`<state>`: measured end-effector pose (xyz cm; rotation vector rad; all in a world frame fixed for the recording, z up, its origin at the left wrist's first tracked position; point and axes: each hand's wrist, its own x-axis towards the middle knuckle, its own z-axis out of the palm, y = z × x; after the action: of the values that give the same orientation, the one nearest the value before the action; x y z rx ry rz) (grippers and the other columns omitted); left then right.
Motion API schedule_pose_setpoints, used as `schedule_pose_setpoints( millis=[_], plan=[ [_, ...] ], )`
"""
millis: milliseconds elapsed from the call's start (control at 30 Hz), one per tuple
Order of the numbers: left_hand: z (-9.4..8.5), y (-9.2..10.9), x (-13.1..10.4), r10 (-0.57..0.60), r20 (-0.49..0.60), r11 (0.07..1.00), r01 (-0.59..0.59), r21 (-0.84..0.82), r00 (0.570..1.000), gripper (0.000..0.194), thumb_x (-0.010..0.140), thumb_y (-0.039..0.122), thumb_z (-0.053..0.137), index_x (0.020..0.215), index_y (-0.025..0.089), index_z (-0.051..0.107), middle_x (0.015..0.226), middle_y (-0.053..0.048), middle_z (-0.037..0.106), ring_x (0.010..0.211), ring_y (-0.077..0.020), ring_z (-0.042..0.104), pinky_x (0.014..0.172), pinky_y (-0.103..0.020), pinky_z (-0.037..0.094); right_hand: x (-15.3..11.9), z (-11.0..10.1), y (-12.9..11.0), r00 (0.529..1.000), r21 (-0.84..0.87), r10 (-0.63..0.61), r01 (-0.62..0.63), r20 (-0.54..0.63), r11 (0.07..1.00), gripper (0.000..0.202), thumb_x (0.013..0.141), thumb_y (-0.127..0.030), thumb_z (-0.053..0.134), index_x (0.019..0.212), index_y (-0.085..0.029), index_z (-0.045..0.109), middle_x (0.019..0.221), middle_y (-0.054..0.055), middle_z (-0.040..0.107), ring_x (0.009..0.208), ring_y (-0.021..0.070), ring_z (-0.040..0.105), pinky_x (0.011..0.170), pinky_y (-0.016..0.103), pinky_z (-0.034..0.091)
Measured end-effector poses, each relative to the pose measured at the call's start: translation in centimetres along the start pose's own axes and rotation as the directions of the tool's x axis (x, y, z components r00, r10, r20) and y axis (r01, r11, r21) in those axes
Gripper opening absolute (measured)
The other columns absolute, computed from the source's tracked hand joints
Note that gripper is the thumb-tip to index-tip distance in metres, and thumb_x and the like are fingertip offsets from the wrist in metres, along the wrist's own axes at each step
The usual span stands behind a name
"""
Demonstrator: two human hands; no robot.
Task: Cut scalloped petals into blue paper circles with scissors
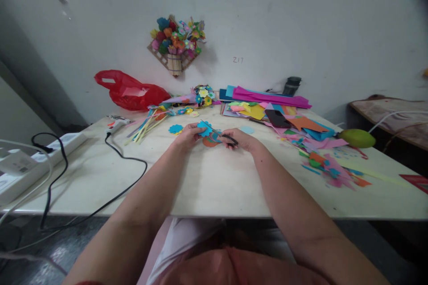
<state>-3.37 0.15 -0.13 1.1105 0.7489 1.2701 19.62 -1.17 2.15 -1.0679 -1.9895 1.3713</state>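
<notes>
Between the thumb and fingers of my left hand (189,135) is a blue paper flower (204,128) with a scalloped edge. My right hand (241,139) grips the dark handles of a pair of scissors (230,139). Their blades point left and lie at the flower; whether they touch the paper is hard to make out. Below the scissors, on the table, are an orange paper circle (210,142) and some blue paper partly hidden by my hands. Another blue paper flower (175,129) lies left of my left hand, with yellow paper under it. A pale blue paper circle (247,129) rests behind my right hand.
A hot glue gun (117,124) with a black cord and a power strip (63,146) are at left. Behind lie a red plastic bag (130,93) and paper strips (147,129). To the right are coloured paper sheets, a phone (277,118), scraps (334,171) and a green-yellow fruit-like object (357,138).
</notes>
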Motion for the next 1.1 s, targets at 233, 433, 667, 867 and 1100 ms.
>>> schedule_pose_setpoints(
  millis=[233, 433, 667, 867, 1100],
  plan=[
    [-0.14, -0.09, 0.01, 0.006, 0.005, 1.0, -0.006, 0.005, 1.0, 0.018, 0.061, 0.018, 0.085, 0.073, 0.012, 0.073, 0.071, -0.006, 0.074, 0.064, -0.0158, 0.069, 0.072, -0.029, 0.057, -0.1, 0.08, -0.2, 1.0, 0.001, 0.005, -0.005, -0.008, 1.0, 0.032, 0.076, -0.044, 0.077, 0.074, -0.016, 0.062, 0.055, -0.003, 0.059, 0.042, 0.0067, 0.048, 0.038, 0.019, 0.026],
    [0.01, 0.09, -0.09, -0.005, -0.004, 1.0, 0.005, -0.001, 1.0, 0.017, 0.061, 0.016, 0.084, 0.074, 0.011, 0.074, 0.071, -0.006, 0.074, 0.066, -0.0163, 0.069, 0.074, -0.029, 0.057, -0.24, 0.25, -0.56, 1.0, 0.002, 0.021, -0.021, -0.015, 1.0, 0.03, 0.077, -0.042, 0.078, 0.074, -0.016, 0.061, 0.055, -0.003, 0.059, 0.042, 0.0066, 0.047, 0.037, 0.019, 0.026],
    [0.28, 0.28, -0.23, -0.002, -0.017, 1.0, 0.001, -0.006, 1.0, 0.018, 0.059, 0.016, 0.084, 0.073, 0.012, 0.074, 0.069, -0.005, 0.073, 0.065, -0.0161, 0.068, 0.071, -0.029, 0.057, -0.09, 0.24, -0.38, 0.999, 0.024, 0.033, -0.033, -0.005, 0.999, 0.026, 0.081, -0.039, 0.073, 0.076, -0.016, 0.061, 0.055, -0.003, 0.06, 0.04, 0.0066, 0.047, 0.036, 0.019, 0.026],
    [0.24, 0.27, -0.22, 0.003, -0.004, 1.0, -0.003, -0.006, 1.0, 0.02, 0.058, 0.018, 0.085, 0.072, 0.012, 0.072, 0.069, -0.006, 0.072, 0.065, -0.0166, 0.068, 0.072, -0.029, 0.057, -0.29, 0.44, -0.75, 0.999, 0.025, 0.039, -0.038, -0.01, 0.999, 0.024, 0.083, -0.035, 0.072, 0.075, -0.017, 0.06, 0.054, -0.003, 0.06, 0.039, 0.0066, 0.046, 0.035, 0.019, 0.026],
    [0.18, 0.1, -0.08, 0.0, 0.001, 1.0, 0.0, -0.025, 1.0, 0.025, 0.055, 0.019, 0.088, 0.073, 0.012, 0.072, 0.066, -0.004, 0.071, 0.063, -0.0153, 0.068, 0.068, -0.027, 0.057, -0.29, 0.65, -0.87, 0.999, 0.027, 0.039, -0.038, -0.024, 0.999, 0.025, 0.081, -0.037, 0.074, 0.076, -0.016, 0.061, 0.055, -0.004, 0.061, 0.039, 0.0057, 0.046, 0.035, 0.018, 0.027]
  ],
)
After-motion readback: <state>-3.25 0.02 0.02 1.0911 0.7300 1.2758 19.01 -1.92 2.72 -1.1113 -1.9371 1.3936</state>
